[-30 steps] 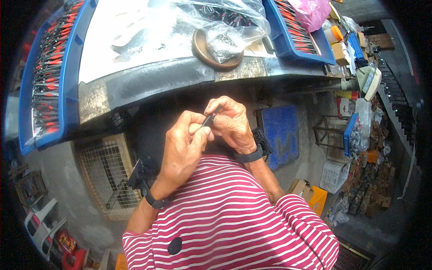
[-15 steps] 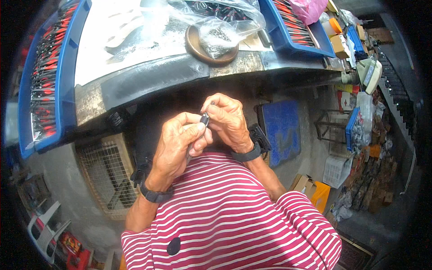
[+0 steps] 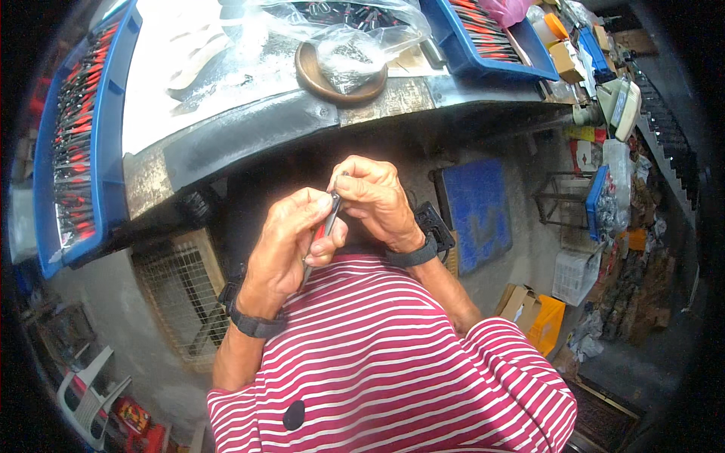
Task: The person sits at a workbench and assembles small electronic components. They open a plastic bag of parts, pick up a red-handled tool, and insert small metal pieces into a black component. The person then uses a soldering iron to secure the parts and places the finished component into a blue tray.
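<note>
My left hand (image 3: 287, 234) is closed round a slim, long piece (image 3: 330, 220), grey-black with a red section, that slants up between thumb and fingers. Its lower end points toward my striped shirt. Close against its upper end, my right hand (image 3: 374, 198) pinches with thumb and forefinger; something small and dark shows at those fingertips, too small to name. Both hands are held in front of my chest, below the near edge of the workbench (image 3: 249, 124). Many slim red-and-black pieces lie in the blue tray (image 3: 110, 151) at the left.
On the bench stand a round brown wooden bowl (image 3: 308, 83) with a clear plastic bag (image 3: 411, 36) partly over it, and a second blue tray (image 3: 495, 68) at the right. A blue panel (image 3: 476, 215) leans below. Cardboard (image 3: 518, 303) and a white plastic chair (image 3: 84, 408) are lower down.
The piece in my left hand now stands more upright, and its red section and lower length show. My right fingertips have shifted slightly left, and the view has moved a little.
</note>
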Available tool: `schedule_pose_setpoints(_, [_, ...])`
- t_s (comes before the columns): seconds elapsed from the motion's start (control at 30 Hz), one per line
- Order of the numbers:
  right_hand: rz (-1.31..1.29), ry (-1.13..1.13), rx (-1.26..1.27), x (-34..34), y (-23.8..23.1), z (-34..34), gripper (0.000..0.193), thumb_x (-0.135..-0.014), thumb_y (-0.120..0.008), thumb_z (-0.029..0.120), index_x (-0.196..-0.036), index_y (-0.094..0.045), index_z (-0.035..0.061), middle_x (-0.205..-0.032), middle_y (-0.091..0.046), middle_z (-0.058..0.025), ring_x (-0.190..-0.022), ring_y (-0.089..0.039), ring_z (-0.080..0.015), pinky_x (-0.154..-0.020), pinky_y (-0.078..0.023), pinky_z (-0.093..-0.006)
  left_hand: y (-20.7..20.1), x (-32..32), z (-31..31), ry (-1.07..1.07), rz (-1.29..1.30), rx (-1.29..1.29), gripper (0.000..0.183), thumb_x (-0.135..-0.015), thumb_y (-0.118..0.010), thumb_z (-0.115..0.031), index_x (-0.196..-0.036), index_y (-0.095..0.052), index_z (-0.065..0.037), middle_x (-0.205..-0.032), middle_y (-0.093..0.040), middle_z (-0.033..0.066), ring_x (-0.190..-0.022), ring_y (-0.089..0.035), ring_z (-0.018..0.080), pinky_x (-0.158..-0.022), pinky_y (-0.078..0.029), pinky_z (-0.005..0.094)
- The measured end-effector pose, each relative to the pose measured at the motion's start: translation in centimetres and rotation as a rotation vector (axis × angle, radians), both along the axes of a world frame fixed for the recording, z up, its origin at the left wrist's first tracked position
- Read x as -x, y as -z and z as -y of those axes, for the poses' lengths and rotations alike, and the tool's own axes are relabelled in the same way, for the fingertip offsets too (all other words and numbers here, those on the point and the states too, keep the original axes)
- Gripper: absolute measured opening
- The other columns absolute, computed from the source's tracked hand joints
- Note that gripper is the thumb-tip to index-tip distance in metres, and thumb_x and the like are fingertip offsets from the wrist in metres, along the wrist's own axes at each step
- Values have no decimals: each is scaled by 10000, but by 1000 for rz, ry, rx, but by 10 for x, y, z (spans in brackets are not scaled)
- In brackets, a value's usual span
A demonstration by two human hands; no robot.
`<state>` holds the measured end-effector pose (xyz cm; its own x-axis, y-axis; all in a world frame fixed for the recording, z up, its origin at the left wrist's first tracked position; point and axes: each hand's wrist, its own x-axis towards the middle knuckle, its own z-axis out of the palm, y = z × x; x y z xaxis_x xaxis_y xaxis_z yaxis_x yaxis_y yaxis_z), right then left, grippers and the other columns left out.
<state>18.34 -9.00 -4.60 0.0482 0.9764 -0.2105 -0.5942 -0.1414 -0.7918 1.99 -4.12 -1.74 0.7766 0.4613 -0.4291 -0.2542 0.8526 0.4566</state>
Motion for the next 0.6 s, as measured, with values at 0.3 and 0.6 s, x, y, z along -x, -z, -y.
schedule_pose_setpoints(0.3, [43, 22, 21, 2, -6, 2, 138, -886, -626, 123, -842, -603, -6, -720, -594, -38, -543, -448, -37, -446, -291, -161, -4, -2, -2, 50, -59, -11, 166, -936, -498, -161, -931, -541, -1, -634, -540, 87, -444, -337, 41, -374, -260, 170])
schedule_pose_setpoints(0.6, [46, 4, 32, 1, -7, 0, 195, -936, -564, 161, -836, -602, -3, -679, -577, -34, -525, -443, -23, -431, -282, -151, 9, 0, -4, 56, 154, 167, 215, -959, -469, -163, -993, -539, 38, -626, -505, 73, -440, -323, 35, -377, -268, 168])
